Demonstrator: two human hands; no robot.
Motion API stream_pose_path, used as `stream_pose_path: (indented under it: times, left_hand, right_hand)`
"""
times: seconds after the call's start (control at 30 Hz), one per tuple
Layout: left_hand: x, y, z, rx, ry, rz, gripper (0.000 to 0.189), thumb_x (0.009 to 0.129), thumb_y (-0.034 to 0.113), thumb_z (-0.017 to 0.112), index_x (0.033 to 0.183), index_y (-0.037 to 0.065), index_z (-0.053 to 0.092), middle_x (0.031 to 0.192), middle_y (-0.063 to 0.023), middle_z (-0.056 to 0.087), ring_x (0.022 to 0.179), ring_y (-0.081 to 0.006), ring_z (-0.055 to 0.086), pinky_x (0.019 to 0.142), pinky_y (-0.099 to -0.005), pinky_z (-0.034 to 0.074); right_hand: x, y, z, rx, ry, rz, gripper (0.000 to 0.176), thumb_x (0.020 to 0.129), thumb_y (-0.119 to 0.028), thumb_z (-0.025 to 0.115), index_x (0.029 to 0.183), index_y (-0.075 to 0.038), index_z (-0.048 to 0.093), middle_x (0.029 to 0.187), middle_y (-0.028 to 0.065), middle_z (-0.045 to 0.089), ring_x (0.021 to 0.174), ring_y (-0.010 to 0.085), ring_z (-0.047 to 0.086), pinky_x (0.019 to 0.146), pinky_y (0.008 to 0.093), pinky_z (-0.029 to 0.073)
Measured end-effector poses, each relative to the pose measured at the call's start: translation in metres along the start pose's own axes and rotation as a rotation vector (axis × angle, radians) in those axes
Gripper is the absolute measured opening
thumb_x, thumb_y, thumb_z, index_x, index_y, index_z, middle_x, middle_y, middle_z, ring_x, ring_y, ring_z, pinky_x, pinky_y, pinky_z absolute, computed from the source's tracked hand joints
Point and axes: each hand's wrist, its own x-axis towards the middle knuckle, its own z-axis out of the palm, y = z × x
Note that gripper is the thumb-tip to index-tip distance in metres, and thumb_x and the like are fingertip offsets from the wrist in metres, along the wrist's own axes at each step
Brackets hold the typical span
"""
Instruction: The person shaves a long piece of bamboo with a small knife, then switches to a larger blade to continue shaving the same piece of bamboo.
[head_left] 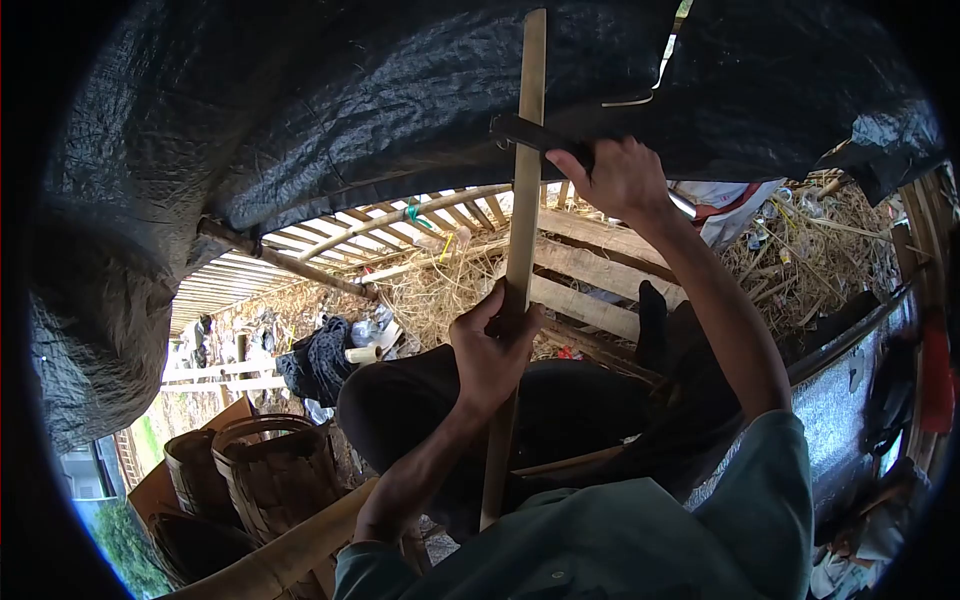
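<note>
A long, flat bamboo strip (523,230) stands nearly upright in front of me, its lower end close to my shirt. My left hand (490,355) is wrapped round the strip at about knee height, thumb pointing up. Higher up, my right hand (625,180) is closed on a dark, flat-bladed knife (530,132). The blade lies crosswise against the upper part of the strip, and its handle is mostly hidden in my fist. My bent legs (590,395) in dark trousers are beneath the strip.
A black plastic sheet (400,110) hangs low overhead and ahead. Woven baskets (270,465) and a thick bamboo pole (290,545) are at lower left. Wooden planks (595,265) and piled shavings (450,275) cover the ground. A shiny sheet (840,410) stands at right.
</note>
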Motion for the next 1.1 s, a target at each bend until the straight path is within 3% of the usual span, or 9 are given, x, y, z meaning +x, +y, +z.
stream_pose_path:
  times: [0.07,0.2,0.3,0.37,0.43,0.6,0.77,1.0,1.1]
  left_hand:
    - [0.001,-0.002,0.001,0.001,0.005,0.011,0.018,0.085,0.006,0.066,0.098,-0.005,0.06,0.055,0.0022,0.053,0.043,-0.0021,0.046,0.037,-0.0197,0.033]
    - [0.011,-0.007,-0.003,-0.002,-0.008,0.009,0.026,0.084,0.006,0.065,0.106,-0.006,0.058,0.057,0.0024,0.052,0.043,-0.0017,0.045,0.037,-0.0192,0.033]
    - [0.015,-0.001,-0.007,-0.1,-0.003,-0.081,0.03,0.084,0.005,0.066,0.11,-0.007,0.056,0.06,0.002,0.052,0.044,-0.0017,0.045,0.037,-0.019,0.033]
    - [0.016,0.002,-0.009,-0.167,-0.002,-0.124,0.034,0.084,0.006,0.066,0.112,-0.008,0.054,0.062,0.0011,0.053,0.044,-0.0022,0.045,0.037,-0.0191,0.034]
    - [0.017,0.002,-0.012,-0.184,-0.004,-0.128,0.036,0.084,0.006,0.067,0.114,-0.009,0.053,0.063,0.0006,0.053,0.044,-0.0023,0.045,0.037,-0.0191,0.034]
    - [0.017,-0.014,-0.019,-0.117,-0.001,-0.032,0.011,0.084,0.005,0.064,0.079,-0.004,0.06,0.056,-0.0016,0.055,0.045,-0.0047,0.049,0.038,-0.0204,0.035]
    - [0.014,-0.008,-0.023,-0.092,-0.022,-0.033,0.001,0.079,0.001,0.062,0.079,0.0,0.062,0.06,-0.0024,0.059,0.05,-0.0077,0.055,0.045,-0.0233,0.041]
    - [0.009,-0.018,-0.018,0.009,0.045,0.078,0.012,0.073,-0.002,0.062,0.085,0.002,0.064,0.078,-0.0094,0.065,0.072,-0.0193,0.066,0.064,-0.0306,0.049]
    - [0.01,-0.021,-0.014,0.203,0.138,0.33,0.002,0.08,0.0,0.06,0.078,-0.001,0.06,0.061,-0.0036,0.058,0.052,-0.0078,0.054,0.046,-0.0258,0.039]
  right_hand:
    - [0.004,-0.002,-0.007,0.004,-0.074,0.106,0.052,0.087,-0.05,0.056,0.073,-0.001,0.065,0.058,0.0162,0.061,0.055,0.0359,0.063,0.052,0.042,0.052]
    - [0.001,-0.005,-0.004,0.094,-0.066,0.067,0.051,0.09,-0.047,0.053,0.072,0.0,0.065,0.059,0.0201,0.06,0.06,0.0397,0.062,0.057,0.0457,0.051]
    - [-0.009,-0.008,-0.001,0.119,-0.221,0.027,0.053,0.086,-0.054,0.054,0.083,-0.004,0.071,0.062,0.0155,0.064,0.06,0.0356,0.065,0.056,0.0421,0.055]
    - [-0.022,-0.02,-0.004,0.224,-0.212,-0.035,0.059,0.086,-0.057,0.051,0.08,-0.001,0.069,0.058,0.0159,0.062,0.059,0.0363,0.064,0.056,0.043,0.053]
    - [-0.033,-0.034,-0.012,0.226,-0.354,-0.049,0.06,0.086,-0.058,0.051,0.076,-0.001,0.068,0.057,0.0161,0.06,0.06,0.036,0.064,0.056,0.0431,0.052]
    - [-0.059,-0.058,-0.016,0.245,-0.468,-0.127,0.06,0.082,-0.061,0.054,0.077,-0.002,0.062,0.057,0.0151,0.06,0.06,0.0347,0.064,0.059,0.0433,0.052]
    - [-0.071,-0.06,-0.01,0.292,-0.462,-0.2,0.057,0.08,-0.058,0.06,0.078,0.0,0.061,0.057,0.0164,0.057,0.058,0.0365,0.061,0.057,0.043,0.049]
    - [-0.075,-0.061,-0.001,0.306,-0.427,-0.195,0.06,0.078,-0.06,0.059,0.075,-0.001,0.06,0.056,0.015,0.058,0.057,0.0354,0.062,0.056,0.0426,0.05]
    - [-0.075,-0.059,0.001,0.241,-0.372,-0.25,0.062,0.077,-0.063,0.06,0.073,-0.001,0.061,0.054,0.013,0.059,0.054,0.0339,0.063,0.054,0.042,0.052]
